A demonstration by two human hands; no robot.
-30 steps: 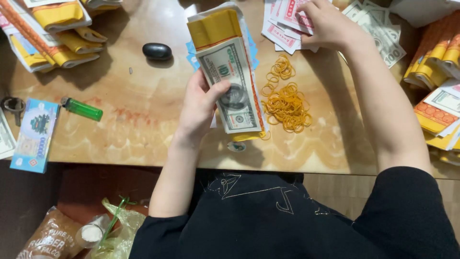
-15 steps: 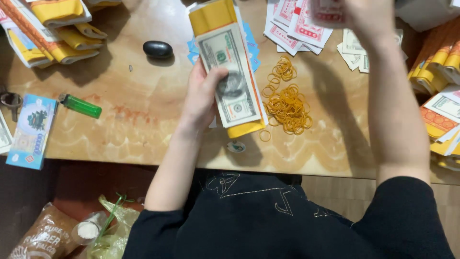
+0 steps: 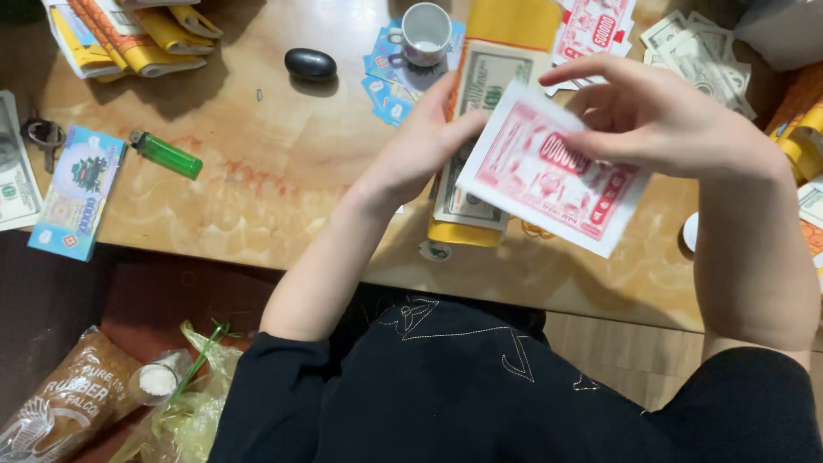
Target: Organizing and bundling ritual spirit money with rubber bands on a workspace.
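Left hand (image 3: 424, 141): centre of frame, fingers curled onto the left edge of the stack of green banknote-style sheets (image 3: 476, 137), which lies on a yellow paper bundle (image 3: 506, 26) on the wooden table (image 3: 283, 180).

Right hand (image 3: 664, 120): right of centre, thumb and fingers pinching a red-and-white printed note (image 3: 549, 176); the note is held tilted above the green stack, covering its right part.

Upper centre: small white cup (image 3: 426, 33) standing on loose blue cards (image 3: 390, 81). Just left of it, a dark oval pebble-like object (image 3: 310, 63).

Upper right: more red-and-white notes (image 3: 596, 21) and loose green banknote-style sheets (image 3: 703, 51).

Upper left: folded yellow and orange paper bundles (image 3: 129, 39).

Left edge: green lighter (image 3: 165, 154); blue printed packet (image 3: 77, 193) overhanging the table edge; a key (image 3: 43, 135) beside it.

Right edge: orange and yellow packets (image 3: 801, 129), partly cut off by the frame.

Lower left, below the table: brown plastic bag (image 3: 64, 403) and a clear bag with a green tie (image 3: 184, 394).

Bottom: the person's black garment (image 3: 480, 394).
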